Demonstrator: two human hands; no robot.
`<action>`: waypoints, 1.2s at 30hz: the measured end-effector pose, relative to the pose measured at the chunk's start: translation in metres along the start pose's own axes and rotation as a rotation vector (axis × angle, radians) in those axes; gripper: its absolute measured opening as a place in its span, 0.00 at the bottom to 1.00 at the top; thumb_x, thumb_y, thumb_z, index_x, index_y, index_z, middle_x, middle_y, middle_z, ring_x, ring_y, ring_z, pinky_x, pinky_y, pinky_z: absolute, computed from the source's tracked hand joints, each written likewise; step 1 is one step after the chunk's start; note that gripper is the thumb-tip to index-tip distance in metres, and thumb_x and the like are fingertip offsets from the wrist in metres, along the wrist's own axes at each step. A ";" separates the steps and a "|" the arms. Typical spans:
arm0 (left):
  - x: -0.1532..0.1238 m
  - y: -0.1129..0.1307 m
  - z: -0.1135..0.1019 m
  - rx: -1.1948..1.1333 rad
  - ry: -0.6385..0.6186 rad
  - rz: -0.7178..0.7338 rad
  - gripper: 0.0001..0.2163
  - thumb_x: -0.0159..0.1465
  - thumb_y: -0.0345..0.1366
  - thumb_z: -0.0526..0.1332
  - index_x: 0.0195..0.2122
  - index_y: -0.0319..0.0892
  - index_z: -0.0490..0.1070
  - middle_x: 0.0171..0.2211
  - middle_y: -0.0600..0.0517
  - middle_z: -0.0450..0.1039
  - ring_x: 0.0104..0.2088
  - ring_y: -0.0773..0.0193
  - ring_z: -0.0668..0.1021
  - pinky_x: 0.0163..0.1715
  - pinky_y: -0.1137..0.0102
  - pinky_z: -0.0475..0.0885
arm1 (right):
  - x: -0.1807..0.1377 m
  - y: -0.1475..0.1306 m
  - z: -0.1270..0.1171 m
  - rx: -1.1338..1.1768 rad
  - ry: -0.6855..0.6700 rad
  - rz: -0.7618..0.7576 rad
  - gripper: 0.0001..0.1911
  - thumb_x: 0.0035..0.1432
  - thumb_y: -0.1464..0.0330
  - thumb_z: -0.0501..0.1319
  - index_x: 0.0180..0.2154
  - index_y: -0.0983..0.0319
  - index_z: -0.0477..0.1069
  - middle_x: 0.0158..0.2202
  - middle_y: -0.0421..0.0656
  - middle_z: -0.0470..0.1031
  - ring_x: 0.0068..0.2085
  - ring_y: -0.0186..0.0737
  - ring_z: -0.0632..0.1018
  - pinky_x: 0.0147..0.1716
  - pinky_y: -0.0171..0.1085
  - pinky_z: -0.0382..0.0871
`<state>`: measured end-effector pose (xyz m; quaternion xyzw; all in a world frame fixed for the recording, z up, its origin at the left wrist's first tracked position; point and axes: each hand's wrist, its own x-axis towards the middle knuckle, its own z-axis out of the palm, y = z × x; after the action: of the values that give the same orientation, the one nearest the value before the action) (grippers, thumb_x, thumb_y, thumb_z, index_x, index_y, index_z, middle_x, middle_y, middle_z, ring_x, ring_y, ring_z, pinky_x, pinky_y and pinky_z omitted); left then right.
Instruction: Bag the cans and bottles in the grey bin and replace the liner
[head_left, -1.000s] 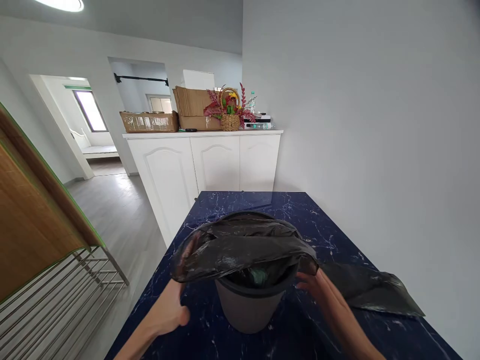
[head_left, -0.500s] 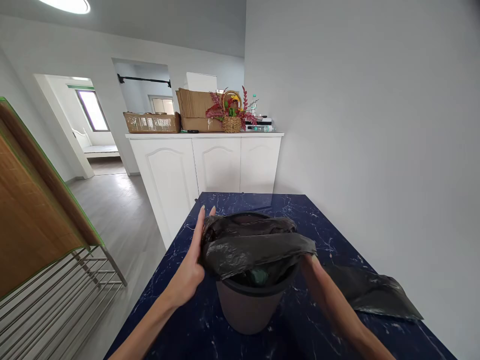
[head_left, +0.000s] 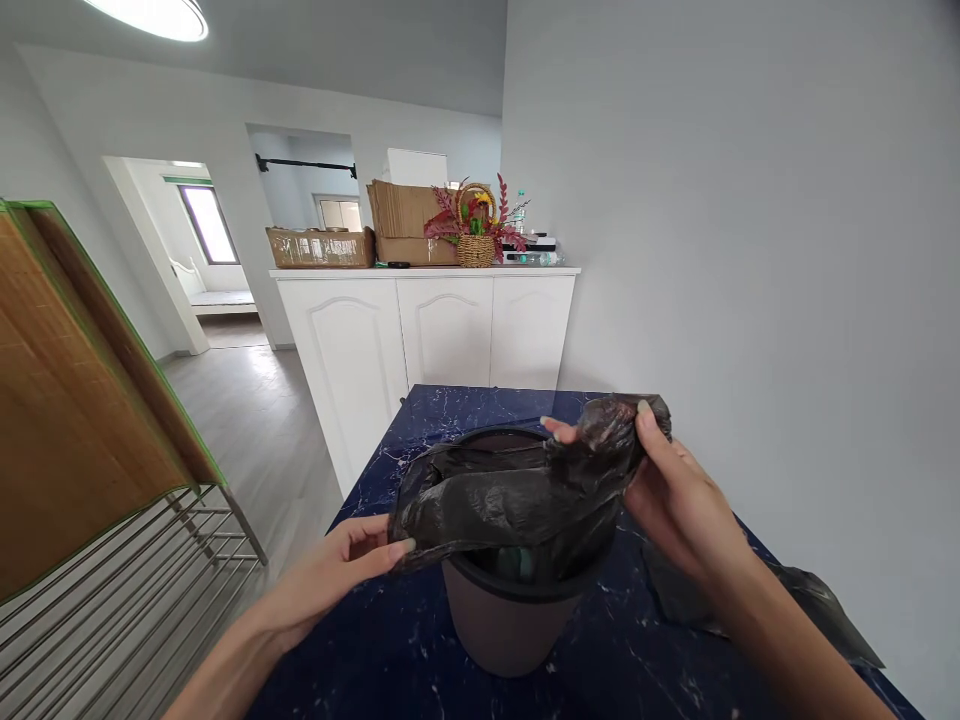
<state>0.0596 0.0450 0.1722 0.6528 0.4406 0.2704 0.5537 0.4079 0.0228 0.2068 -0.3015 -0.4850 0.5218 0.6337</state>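
A black plastic trash bag [head_left: 495, 508] stretches across the mouth of a brown-grey trash bin [head_left: 514, 625] with a dark rim. My left hand [head_left: 352, 555] pinches the bag's near left edge between thumb and fingers. On the right, my right hand [head_left: 671, 480] grips a bunched part of the bag, lifted above the rim, its thumb on the outside and some fingers behind the film. Something dark green shows dimly inside the bin below the bag. Another folded black bag [head_left: 832, 615] lies on the table, partly behind my right forearm.
The bin stands on a dark blue marble-patterned table [head_left: 375, 640]. Beyond it is a white cabinet [head_left: 450, 330] bearing cardboard boxes [head_left: 322, 248], a flower basket [head_left: 476, 250] and bottles. A metal rack [head_left: 217, 535] with a brown mat is at left; a wall rises at right.
My right hand has risen, pulling the bag's right end up above the rim. My left hand has moved down from the bin's far left side to the bag's near left edge.
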 end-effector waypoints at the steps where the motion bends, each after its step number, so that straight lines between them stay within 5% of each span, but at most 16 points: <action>1: -0.002 0.003 -0.001 -0.082 0.030 -0.004 0.17 0.66 0.53 0.70 0.46 0.45 0.84 0.45 0.46 0.84 0.47 0.50 0.83 0.52 0.60 0.78 | 0.003 -0.001 0.003 0.019 -0.042 -0.008 0.25 0.73 0.46 0.58 0.36 0.57 0.80 0.35 0.45 0.82 0.46 0.47 0.83 0.57 0.47 0.76; 4: -0.002 0.022 -0.002 -0.289 0.170 0.091 0.19 0.65 0.52 0.71 0.51 0.46 0.84 0.50 0.44 0.83 0.50 0.48 0.82 0.53 0.62 0.77 | 0.015 -0.003 0.012 0.081 -0.113 -0.032 0.27 0.73 0.50 0.59 0.25 0.58 0.69 0.19 0.35 0.61 0.21 0.33 0.65 0.31 0.37 0.75; 7: 0.003 0.048 0.001 -0.370 0.233 0.251 0.19 0.66 0.49 0.70 0.54 0.45 0.82 0.52 0.43 0.82 0.52 0.48 0.81 0.49 0.63 0.77 | 0.026 -0.005 0.021 0.092 -0.082 -0.044 0.24 0.71 0.52 0.64 0.26 0.58 0.63 0.22 0.32 0.51 0.22 0.32 0.50 0.19 0.32 0.53; 10: 0.012 0.075 0.008 -0.380 0.205 0.342 0.14 0.66 0.47 0.71 0.47 0.43 0.82 0.44 0.44 0.82 0.41 0.56 0.80 0.38 0.67 0.77 | 0.035 -0.012 0.031 -0.001 -0.122 -0.039 0.24 0.71 0.51 0.64 0.29 0.58 0.64 0.25 0.33 0.51 0.25 0.32 0.50 0.21 0.33 0.47; 15: 0.027 0.117 0.028 -0.283 0.178 0.495 0.12 0.66 0.43 0.72 0.31 0.42 0.76 0.30 0.53 0.76 0.32 0.66 0.76 0.35 0.72 0.74 | 0.042 -0.023 0.048 -0.327 -0.527 0.063 0.20 0.74 0.49 0.58 0.53 0.57 0.70 0.25 0.33 0.62 0.24 0.32 0.59 0.23 0.34 0.53; 19: 0.035 0.137 0.039 -0.039 0.244 0.623 0.11 0.69 0.45 0.69 0.34 0.43 0.76 0.33 0.53 0.79 0.37 0.63 0.79 0.42 0.68 0.75 | 0.046 -0.023 0.060 -0.521 -0.759 0.139 0.25 0.73 0.45 0.55 0.43 0.60 0.73 0.34 0.41 0.77 0.25 0.32 0.65 0.24 0.36 0.57; 23: 0.048 0.129 0.038 0.101 0.311 0.741 0.16 0.70 0.51 0.66 0.48 0.44 0.75 0.54 0.46 0.79 0.52 0.56 0.80 0.54 0.63 0.74 | 0.053 -0.020 0.063 -0.517 -0.530 0.026 0.31 0.69 0.42 0.56 0.27 0.60 0.67 0.23 0.37 0.67 0.24 0.32 0.61 0.25 0.36 0.53; 27: 0.069 0.112 0.036 0.124 0.080 0.685 0.37 0.61 0.56 0.73 0.66 0.45 0.63 0.62 0.40 0.75 0.60 0.47 0.78 0.60 0.55 0.74 | 0.063 -0.028 0.067 -0.357 -0.347 0.004 0.29 0.63 0.41 0.65 0.28 0.60 0.69 0.24 0.35 0.66 0.27 0.33 0.65 0.27 0.35 0.58; 31: 0.077 0.114 0.049 0.283 0.023 0.608 0.25 0.65 0.54 0.70 0.58 0.45 0.74 0.57 0.44 0.80 0.60 0.44 0.78 0.61 0.52 0.73 | 0.070 -0.045 0.080 -0.279 -0.375 -0.066 0.25 0.62 0.44 0.68 0.33 0.61 0.76 0.30 0.39 0.75 0.35 0.38 0.74 0.38 0.37 0.69; 36: 0.070 0.127 0.063 0.326 0.172 0.702 0.18 0.74 0.51 0.58 0.49 0.43 0.79 0.50 0.47 0.84 0.56 0.43 0.81 0.58 0.53 0.76 | 0.073 -0.069 0.089 -0.293 -0.367 -0.221 0.22 0.66 0.47 0.66 0.36 0.60 0.78 0.33 0.40 0.77 0.36 0.37 0.76 0.37 0.36 0.71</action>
<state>0.1808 0.0761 0.2698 0.8180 0.2728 0.4234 0.2778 0.3493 0.0627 0.3213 -0.2356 -0.6923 0.4194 0.5378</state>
